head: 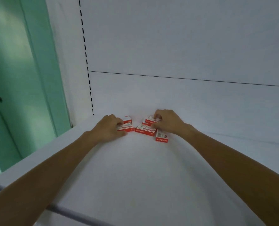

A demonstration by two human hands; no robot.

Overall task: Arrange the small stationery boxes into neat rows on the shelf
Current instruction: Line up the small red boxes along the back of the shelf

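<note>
Several small red-and-white stationery boxes lie near the back of the white shelf (138,168). My left hand (108,128) grips a flat box (127,127) with curled fingers; another box (127,119) sits just behind it. A box (145,130) lies in the middle between my hands. My right hand (165,122) curls its fingers over a box at the back (149,120), with one more box partly hidden under that one. A turned box (162,137) lies below my right palm, barcode side up.
The white back panel (184,95) stands right behind the boxes, with a slotted upright (86,62) at its left. A green door or wall (21,79) lies left of the shelf. The shelf's front edge (67,211) runs near my forearms.
</note>
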